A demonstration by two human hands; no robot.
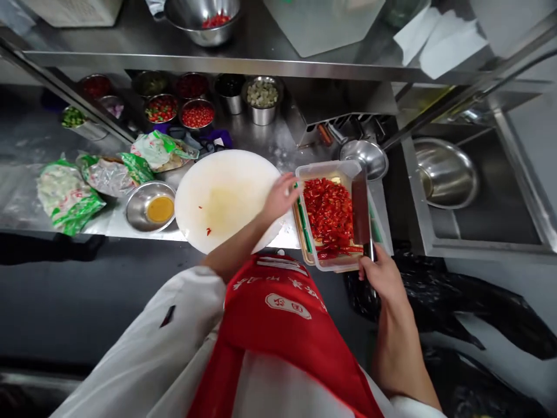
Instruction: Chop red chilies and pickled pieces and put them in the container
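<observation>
My right hand (383,274) grips the handle of a cleaver (360,212). Its broad blade, reddened, stands along the right side of a clear plastic container (327,168). Chopped red chillies (328,212) fill much of that container, with longer red pieces near its front edge. At the container's left rim is my left hand (281,196), fingers apart and holding nothing; whether the fingertips touch the rim I cannot tell. Beneath my left forearm lies a round white cutting board (226,180), wet in the middle, with a few red bits on it.
Left of the board sit a steel bowl of yellow liquid (141,215) and several green-and-white plastic bags (65,194). Steel pots of ingredients (198,115) line the back under a metal shelf (243,65). A ladle (365,159) lies behind the container; a sink (500,215) is at right.
</observation>
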